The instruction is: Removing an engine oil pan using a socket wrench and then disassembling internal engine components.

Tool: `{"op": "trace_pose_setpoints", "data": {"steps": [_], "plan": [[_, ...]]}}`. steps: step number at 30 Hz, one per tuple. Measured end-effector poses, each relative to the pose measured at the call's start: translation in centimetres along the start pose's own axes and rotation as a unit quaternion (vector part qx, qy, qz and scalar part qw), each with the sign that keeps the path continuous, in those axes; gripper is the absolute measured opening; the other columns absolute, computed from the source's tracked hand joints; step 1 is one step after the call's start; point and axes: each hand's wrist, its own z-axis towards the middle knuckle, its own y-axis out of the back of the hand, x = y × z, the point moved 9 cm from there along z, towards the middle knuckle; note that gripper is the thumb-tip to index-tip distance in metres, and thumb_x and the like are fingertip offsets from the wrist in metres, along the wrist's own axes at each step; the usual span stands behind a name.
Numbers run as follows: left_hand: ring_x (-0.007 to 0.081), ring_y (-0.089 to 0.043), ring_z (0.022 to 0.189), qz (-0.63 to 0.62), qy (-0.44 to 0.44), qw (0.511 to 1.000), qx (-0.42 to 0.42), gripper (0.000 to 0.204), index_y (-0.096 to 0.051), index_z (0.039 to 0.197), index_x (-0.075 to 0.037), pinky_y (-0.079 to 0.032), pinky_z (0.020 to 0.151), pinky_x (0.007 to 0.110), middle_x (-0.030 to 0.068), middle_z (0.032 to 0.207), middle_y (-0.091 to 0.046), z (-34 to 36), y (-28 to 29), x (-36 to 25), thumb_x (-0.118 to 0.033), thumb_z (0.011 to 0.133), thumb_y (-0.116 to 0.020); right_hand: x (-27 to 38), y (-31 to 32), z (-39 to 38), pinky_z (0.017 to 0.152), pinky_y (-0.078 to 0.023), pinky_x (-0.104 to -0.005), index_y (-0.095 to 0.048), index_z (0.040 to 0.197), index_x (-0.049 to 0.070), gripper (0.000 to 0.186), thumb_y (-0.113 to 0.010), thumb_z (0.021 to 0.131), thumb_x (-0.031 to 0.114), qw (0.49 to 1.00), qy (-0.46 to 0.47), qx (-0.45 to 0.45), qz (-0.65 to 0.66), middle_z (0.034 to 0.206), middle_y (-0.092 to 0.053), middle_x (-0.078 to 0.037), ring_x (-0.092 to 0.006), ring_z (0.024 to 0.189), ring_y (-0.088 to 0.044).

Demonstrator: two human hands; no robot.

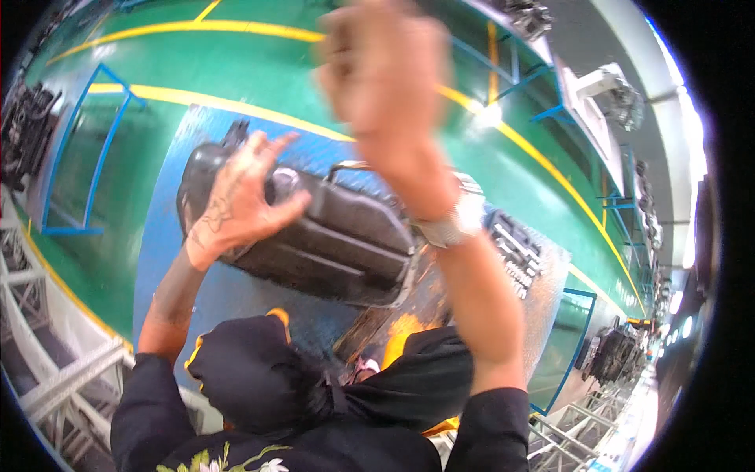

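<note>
A black ribbed pan-shaped part (346,248), which looks like an engine oil pan, lies across a worn blue tabletop (181,157). My left hand (248,197) is over its left end, fingers spread and thumb apart; whether the palm presses on it is hard to see. My right hand (385,86) is raised above the far edge of the part, clear of it. Its fingers look curled into a fist, smeared by motion, and whatever may be in them is hidden. A silver watch (452,220) is on that wrist.
Rows of small metal pieces (515,252) lie on the table's right side. Blue metal frames (82,157) stand on the green floor (197,59), which has yellow lines. White metal trusses (71,370) run at the lower left. Machine assemblies (613,354) stand at the right.
</note>
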Motion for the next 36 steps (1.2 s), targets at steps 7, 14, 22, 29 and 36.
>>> {"op": "trace_pose_setpoints", "data": {"steps": [7, 14, 22, 29, 36], "plan": [[0.0250, -0.053, 0.081, -0.115, -0.191, 0.973, -0.062, 0.031, -0.063, 0.090, -0.007, -0.044, 0.073, 0.038, 0.0138, 0.091, -0.058, 8.5, -10.1, -5.9, -0.037, 0.092, -0.060, 0.1, -2.6, 0.3, 0.039, -0.020, -0.0256, -0.032, 0.055, 0.009, 0.053, -0.039, 0.100, 0.036, 0.953, -0.214, 0.068, 0.201, 0.049, -0.028, 0.005, -0.0056, 0.042, -0.024], [0.0294, -0.027, 0.050, -0.122, -0.185, 0.975, -0.008, 0.051, -0.037, 0.059, -0.001, -0.027, 0.049, 0.043, 0.0165, 0.055, -0.030, 10.8, -11.1, -6.7, -0.032, 0.098, -0.049, -1.7, -1.2, 0.3, 0.039, -0.020, -0.0256, -0.036, 0.056, 0.007, 0.047, -0.043, 0.097, 0.029, 0.942, -0.243, 0.071, 0.223, 0.050, -0.028, 0.004, -0.0067, 0.041, -0.024], [0.0150, -0.027, 0.043, -0.317, -0.016, 0.948, -0.016, 0.060, -0.033, 0.051, -0.006, -0.024, 0.045, 0.037, 0.0074, 0.047, -0.027, 9.7, -12.1, -8.5, -0.039, 0.097, -0.051, -4.6, 2.9, 0.6, 0.041, -0.027, -0.0318, -0.043, 0.064, 0.004, 0.026, -0.056, 0.085, 0.010, 0.933, -0.275, -0.048, 0.227, 0.050, -0.034, -0.003, -0.0179, 0.040, -0.032], [0.0134, -0.024, 0.046, -0.455, 0.265, 0.799, -0.290, 0.051, -0.042, 0.053, -0.004, -0.025, 0.045, 0.035, 0.0066, 0.045, -0.033, 14.8, -9.5, 7.3, -0.026, 0.097, -0.053, -1.1, -0.6, -2.0, 0.040, -0.017, -0.0259, -0.034, 0.055, 0.009, 0.043, -0.044, 0.094, 0.022, 0.969, -0.210, -0.018, 0.130, 0.050, -0.023, 0.005, -0.0069, 0.042, -0.022], [0.0157, -0.024, 0.048, -0.181, 0.116, 0.928, -0.305, 0.043, -0.048, 0.061, 0.002, -0.026, 0.045, 0.037, 0.0134, 0.049, -0.032, 7.0, -1.1, 2.2, -0.022, 0.096, -0.054, -4.6, 5.6, 2.4, 0.034, -0.017, -0.0287, -0.025, 0.054, 0.012, 0.043, -0.037, 0.093, 0.027, 0.990, -0.131, -0.047, 0.017, 0.047, -0.021, 0.002, -0.0094, 0.036, -0.019]]}}
